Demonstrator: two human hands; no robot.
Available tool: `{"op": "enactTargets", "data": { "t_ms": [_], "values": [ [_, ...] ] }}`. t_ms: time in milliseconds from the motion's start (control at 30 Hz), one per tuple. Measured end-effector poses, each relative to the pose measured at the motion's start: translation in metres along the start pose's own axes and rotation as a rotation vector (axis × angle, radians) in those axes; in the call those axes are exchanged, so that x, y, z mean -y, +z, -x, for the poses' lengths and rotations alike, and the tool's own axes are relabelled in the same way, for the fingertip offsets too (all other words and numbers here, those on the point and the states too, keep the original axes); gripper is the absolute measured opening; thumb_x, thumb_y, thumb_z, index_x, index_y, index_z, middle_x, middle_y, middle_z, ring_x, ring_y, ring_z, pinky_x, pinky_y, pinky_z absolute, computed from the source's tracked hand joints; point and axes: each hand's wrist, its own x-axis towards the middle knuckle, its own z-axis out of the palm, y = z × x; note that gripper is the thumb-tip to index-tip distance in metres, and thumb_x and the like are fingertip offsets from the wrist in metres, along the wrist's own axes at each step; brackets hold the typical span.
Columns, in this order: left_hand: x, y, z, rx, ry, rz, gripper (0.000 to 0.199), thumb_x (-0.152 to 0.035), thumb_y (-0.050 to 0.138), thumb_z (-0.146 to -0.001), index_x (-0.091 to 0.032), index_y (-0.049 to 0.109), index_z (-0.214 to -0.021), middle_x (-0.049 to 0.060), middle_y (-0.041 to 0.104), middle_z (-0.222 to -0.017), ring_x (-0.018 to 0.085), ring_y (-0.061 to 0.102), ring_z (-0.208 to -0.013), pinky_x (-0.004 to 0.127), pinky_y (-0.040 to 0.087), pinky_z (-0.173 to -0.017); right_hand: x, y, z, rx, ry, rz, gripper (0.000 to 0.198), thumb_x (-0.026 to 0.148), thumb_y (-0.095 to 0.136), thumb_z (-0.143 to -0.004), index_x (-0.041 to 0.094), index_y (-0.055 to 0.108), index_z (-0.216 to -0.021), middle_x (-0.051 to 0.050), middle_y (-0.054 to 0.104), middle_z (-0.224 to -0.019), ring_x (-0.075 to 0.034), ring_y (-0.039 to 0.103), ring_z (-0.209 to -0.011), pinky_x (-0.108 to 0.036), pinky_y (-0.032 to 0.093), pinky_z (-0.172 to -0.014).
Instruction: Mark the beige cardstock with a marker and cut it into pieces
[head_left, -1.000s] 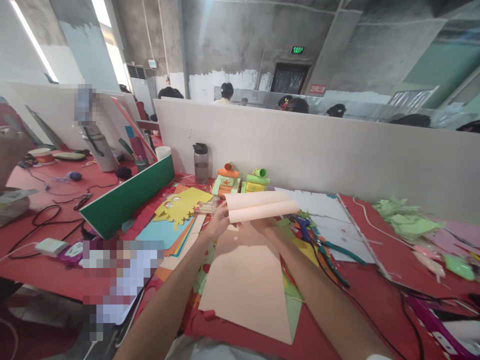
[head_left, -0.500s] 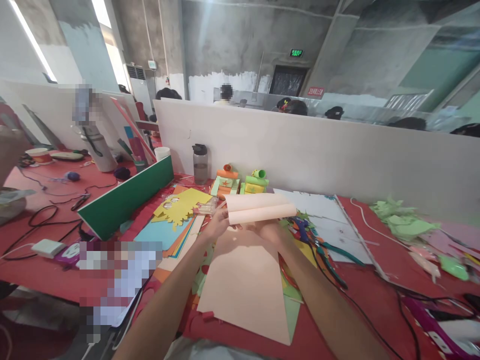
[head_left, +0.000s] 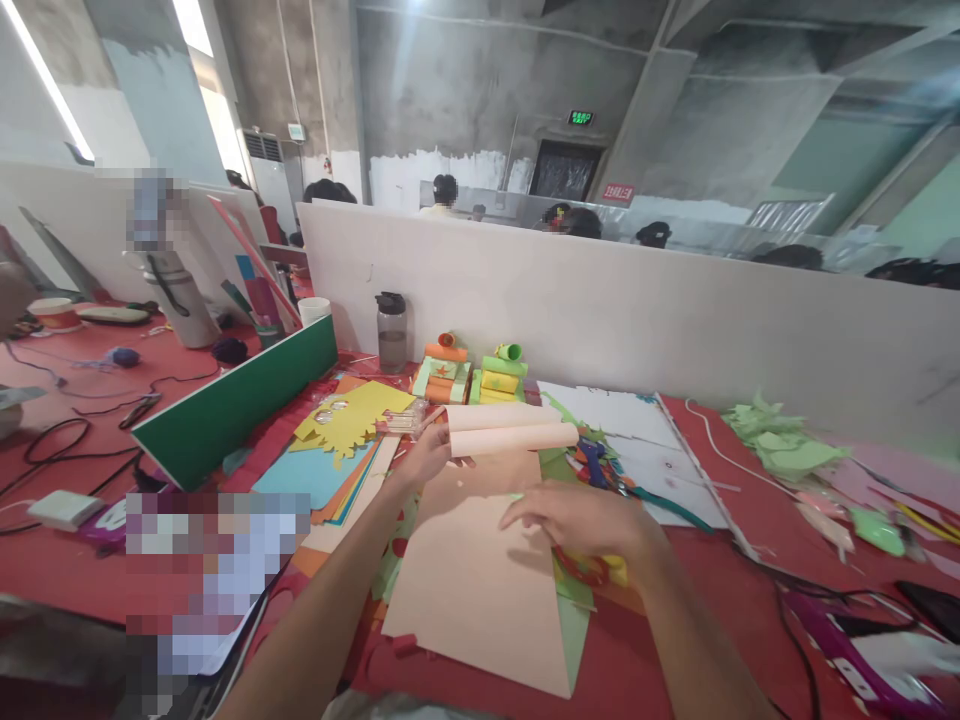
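Observation:
A large peach paper sheet (head_left: pixel 480 590) lies on the red table in front of me, its far end curled into a roll (head_left: pixel 517 432). My left hand (head_left: pixel 424 462) grips the left end of that roll. Nearer to me, my right hand (head_left: pixel 581 518) hovers over the sheet's right side with fingers spread, holding nothing. Blue-handled pliers (head_left: pixel 596 462) lie just beyond my right hand.
A stack of coloured card (head_left: pixel 337 450) and a green board (head_left: pixel 240 400) lie at left. A dark water bottle (head_left: pixel 391 332) and small paper models (head_left: pixel 472 372) stand by the white partition (head_left: pixel 637 310). White sheets (head_left: pixel 652 450), green scraps (head_left: pixel 787 445) and cables (head_left: pixel 817 590) spread at right.
My right hand has let go of the roll and drawn back toward me over the sheet. The left hand keeps its grip. The view has shifted slightly.

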Motion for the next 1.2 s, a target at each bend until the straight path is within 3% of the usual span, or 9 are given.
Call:
{"op": "enactTargets", "data": {
  "t_ms": [100, 200, 300, 400, 467, 600, 767, 900, 1200],
  "values": [
    [0.001, 0.001, -0.001, 0.039, 0.013, 0.004, 0.022, -0.025, 0.067, -0.076, -0.011, 0.077, -0.089, 0.008, 0.071, -0.069, 0.018, 0.07, -0.061, 0.023, 0.051, -0.057, 0.013, -0.023, -0.003, 0.181, -0.129, -0.339, 0.031, 0.02, 0.049, -0.094, 0.024, 0.077, -0.106, -0.005, 0.075, -0.086, -0.017, 0.071, -0.073, -0.026, 0.054, -0.068],
    [0.0, 0.004, 0.0, 0.095, 0.029, 0.014, 0.019, -0.023, 0.065, -0.074, -0.011, 0.077, -0.084, 0.007, 0.071, -0.064, 0.017, 0.068, -0.058, 0.023, 0.051, -0.056, 0.012, -0.039, -0.017, 0.036, -0.195, -0.669, 0.025, 0.037, 0.065, -0.091, 0.017, 0.078, -0.1, -0.007, 0.074, -0.087, -0.016, 0.071, -0.072, -0.027, 0.058, -0.069],
    [-0.001, 0.009, 0.003, 0.141, 0.037, 0.021, 0.017, -0.022, 0.064, -0.075, -0.012, 0.076, -0.082, 0.006, 0.072, -0.064, 0.016, 0.068, -0.058, 0.024, 0.052, -0.058, 0.005, -0.043, -0.035, -0.14, -0.261, -0.819, 0.034, 0.045, 0.065, -0.091, 0.015, 0.076, -0.102, -0.009, 0.075, -0.088, -0.017, 0.072, -0.075, -0.027, 0.06, -0.068],
    [-0.001, 0.012, 0.005, 0.17, 0.03, 0.025, 0.015, -0.022, 0.065, -0.076, -0.013, 0.075, -0.082, 0.007, 0.073, -0.065, 0.017, 0.068, -0.058, 0.025, 0.054, -0.059, 0.001, -0.041, -0.05, -0.193, -0.347, -0.921, 0.042, 0.051, 0.053, -0.097, 0.016, 0.071, -0.112, -0.013, 0.074, -0.104, -0.019, 0.073, -0.083, -0.031, 0.06, -0.073],
    [-0.001, 0.013, 0.006, 0.188, 0.024, 0.028, 0.014, -0.022, 0.065, -0.077, -0.014, 0.075, -0.082, 0.007, 0.073, -0.065, 0.018, 0.068, -0.059, 0.026, 0.054, -0.06, -0.001, -0.038, -0.056, -0.198, -0.393, -0.954, 0.038, 0.048, 0.056, -0.096, 0.018, 0.068, -0.115, -0.012, 0.074, -0.107, -0.02, 0.072, -0.087, -0.034, 0.059, -0.078],
    [-0.004, 0.015, 0.006, 0.21, 0.011, 0.022, 0.017, -0.018, 0.061, -0.076, -0.015, 0.075, -0.085, 0.005, 0.072, -0.062, 0.017, 0.067, -0.058, 0.025, 0.053, -0.058, -0.006, -0.034, -0.062, -0.238, -0.429, -0.942, 0.035, 0.043, 0.072, -0.086, 0.02, 0.067, -0.113, -0.01, 0.073, -0.104, -0.019, 0.069, -0.087, -0.034, 0.056, -0.08],
    [-0.006, 0.015, 0.006, 0.194, -0.002, 0.018, 0.026, -0.011, 0.053, -0.07, -0.013, 0.075, -0.083, 0.003, 0.071, -0.059, 0.014, 0.066, -0.055, 0.022, 0.052, -0.058, -0.01, -0.034, -0.068, -0.375, -0.277, -0.689, 0.031, 0.044, 0.062, -0.093, 0.02, 0.07, -0.111, -0.004, 0.071, -0.086, -0.014, 0.063, -0.073, -0.027, 0.051, -0.071],
    [-0.004, 0.013, 0.004, 0.18, -0.014, 0.022, 0.029, -0.01, 0.052, -0.066, -0.012, 0.075, -0.083, 0.003, 0.069, -0.055, 0.013, 0.064, -0.052, 0.022, 0.051, -0.057, -0.011, -0.033, -0.075, -0.47, -0.194, -0.493, 0.028, 0.043, 0.062, -0.092, 0.019, 0.076, -0.098, -0.006, 0.073, -0.091, -0.018, 0.064, -0.081, -0.027, 0.049, -0.069],
    [-0.001, 0.012, 0.003, 0.138, -0.048, 0.053, 0.021, -0.017, 0.058, -0.07, -0.011, 0.074, -0.081, 0.005, 0.07, -0.058, 0.014, 0.065, -0.054, 0.023, 0.052, -0.058, -0.014, -0.031, -0.075, -0.432, -0.247, -0.315, 0.023, 0.035, 0.062, -0.091, 0.021, 0.077, -0.1, -0.003, 0.075, -0.092, -0.017, 0.065, -0.08, -0.026, 0.047, -0.07]
  ]
}}
